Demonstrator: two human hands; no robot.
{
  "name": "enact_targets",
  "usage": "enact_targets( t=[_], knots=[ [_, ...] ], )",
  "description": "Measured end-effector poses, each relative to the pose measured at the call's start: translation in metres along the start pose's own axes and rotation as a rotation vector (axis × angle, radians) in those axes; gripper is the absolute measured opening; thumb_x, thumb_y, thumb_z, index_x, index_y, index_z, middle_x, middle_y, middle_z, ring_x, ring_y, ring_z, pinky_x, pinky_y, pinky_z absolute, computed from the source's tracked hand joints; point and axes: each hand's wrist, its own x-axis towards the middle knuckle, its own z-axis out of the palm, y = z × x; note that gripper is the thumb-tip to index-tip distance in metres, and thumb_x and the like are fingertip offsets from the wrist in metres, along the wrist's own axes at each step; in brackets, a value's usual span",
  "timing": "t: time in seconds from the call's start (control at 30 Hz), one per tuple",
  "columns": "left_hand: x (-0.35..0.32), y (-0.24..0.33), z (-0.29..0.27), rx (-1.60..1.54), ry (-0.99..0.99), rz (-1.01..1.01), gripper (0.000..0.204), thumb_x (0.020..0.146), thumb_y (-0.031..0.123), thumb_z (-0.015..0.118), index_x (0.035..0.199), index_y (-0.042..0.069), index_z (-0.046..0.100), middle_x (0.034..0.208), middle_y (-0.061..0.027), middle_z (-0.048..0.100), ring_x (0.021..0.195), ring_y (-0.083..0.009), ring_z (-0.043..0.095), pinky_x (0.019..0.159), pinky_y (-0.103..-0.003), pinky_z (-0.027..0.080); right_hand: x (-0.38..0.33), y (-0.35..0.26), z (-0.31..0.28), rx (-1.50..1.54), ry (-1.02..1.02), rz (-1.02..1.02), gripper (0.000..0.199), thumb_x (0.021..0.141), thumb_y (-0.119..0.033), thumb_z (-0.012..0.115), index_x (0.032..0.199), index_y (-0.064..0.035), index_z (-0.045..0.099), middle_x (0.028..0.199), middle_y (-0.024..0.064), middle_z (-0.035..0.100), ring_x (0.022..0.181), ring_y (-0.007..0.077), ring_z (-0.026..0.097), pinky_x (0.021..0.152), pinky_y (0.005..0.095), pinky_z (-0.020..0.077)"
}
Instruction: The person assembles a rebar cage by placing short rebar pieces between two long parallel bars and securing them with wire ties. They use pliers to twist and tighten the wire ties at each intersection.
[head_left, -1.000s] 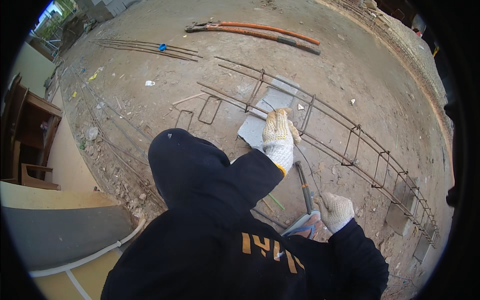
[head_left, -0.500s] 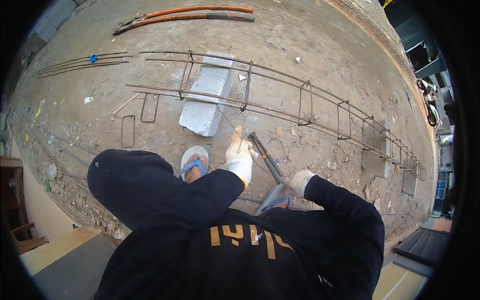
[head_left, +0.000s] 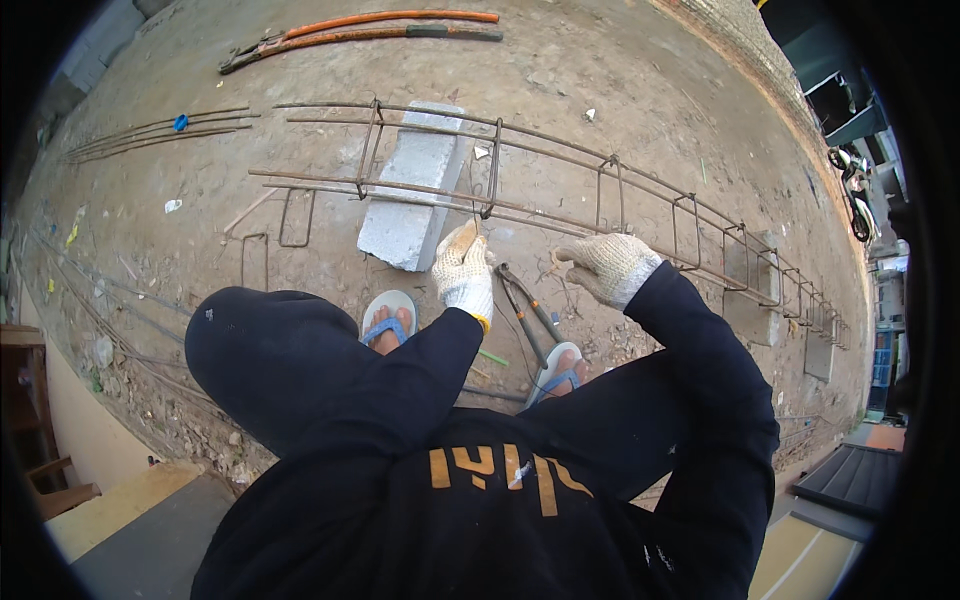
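A thin tie wire (head_left: 473,182) rises from my gloved left hand (head_left: 463,266), closed on it just below the near bars of a long rebar cage (head_left: 545,212). The wire reaches up beside one of the cage's square stirrups (head_left: 495,165). To the right, my gloved right hand (head_left: 608,268) hovers below the near bars, fingers pointing left and somewhat apart, with nothing visible in them. Pincers with dark and orange handles (head_left: 530,312) lie on the ground between my hands, jaws upward, their handle ends by my right sandal (head_left: 562,375).
A pale concrete block (head_left: 405,220) props the cage's left end; another block (head_left: 752,290) supports it further right. Loose stirrups (head_left: 297,217) and several straight bars (head_left: 160,135) lie left. Long orange-handled bolt cutters (head_left: 360,32) rest at the far side. My left sandal (head_left: 388,318) is near.
My right hand has left the pincers' handles and moved up toward the cage. My left hand has shifted slightly left and up, bringing the wire beside the stirrup. The pincers now lie on the ground.
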Motion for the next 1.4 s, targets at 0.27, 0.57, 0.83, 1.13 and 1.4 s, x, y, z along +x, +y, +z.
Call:
enact_targets(
  t=[0.27, 0.57, 0.83, 1.13, 1.4],
  knots=[
    [0.035, -0.005, 0.007, 0.156, -0.090, 0.068, 0.030, 0.091, 0.000, 0.061, 0.121, 0.000, 0.059, 0.103, -0.0089, 0.067, 0.076, -0.0100, 0.063, 0.066, -0.023, 0.051, 0.098, 0.009, -0.005, 0.143, 0.456, 0.030, 0.023, 0.088, -0.022, 0.057, 0.101, -0.0110, 0.072, 0.095, 0.0160, 0.070, 0.093, 0.0335, 0.066, 0.083, 0.0421, 0.0518],
    [0.038, 0.003, 0.000, 0.206, -0.261, 0.105, 0.030, 0.091, 0.005, 0.063, 0.119, -0.006, 0.061, 0.092, -0.0102, 0.069, 0.069, -0.0109, 0.064, 0.061, -0.022, 0.051, 0.154, 0.007, -0.003, 1.022, 0.272, 0.209, 0.029, 0.088, -0.028, 0.071, 0.103, -0.0029, 0.071, 0.068, 0.0035, 0.060, 0.053, 0.0091, 0.047, 0.046, 0.0260, 0.0378],
    [0.050, -0.014, -0.010, 0.428, -0.355, 0.408, 0.039, 0.092, 0.006, 0.061, 0.128, -0.007, 0.053, 0.107, -0.0149, 0.067, 0.079, -0.0145, 0.067, 0.068, -0.026, 0.054, 0.153, -0.001, 0.006, 0.972, 0.389, 0.287, 0.030, 0.089, -0.031, 0.064, 0.083, -0.0024, 0.070, 0.059, 0.0088, 0.062, 0.049, 0.0159, 0.059, 0.050, 0.0324, 0.0476],
    [0.047, 0.014, 0.003, 0.676, -0.390, 0.315, 0.037, 0.087, 0.031, 0.068, 0.109, 0.002, 0.069, 0.095, -0.0167, 0.069, 0.088, -0.0278, 0.067, 0.078, -0.036, 0.050, 0.151, -0.002, 0.009, 0.477, 0.467, 0.183, 0.028, 0.084, -0.033, 0.064, 0.086, -0.0063, 0.070, 0.084, 0.0191, 0.067, 0.084, 0.0359, 0.065, 0.077, 0.0419, 0.0505],
    [0.047, 0.022, 0.006, 0.664, -0.401, 0.292, 0.030, 0.090, 0.032, 0.063, 0.103, 0.007, 0.071, 0.088, -0.0131, 0.070, 0.079, -0.0305, 0.067, 0.070, -0.038, 0.050, 0.127, -0.015, -0.008, 0.487, 0.428, 0.124, 0.024, 0.082, -0.029, 0.066, 0.086, -0.0050, 0.067, 0.082, 0.0167, 0.066, 0.082, 0.0342, 0.064, 0.072, 0.0406, 0.0499]
  ],
)
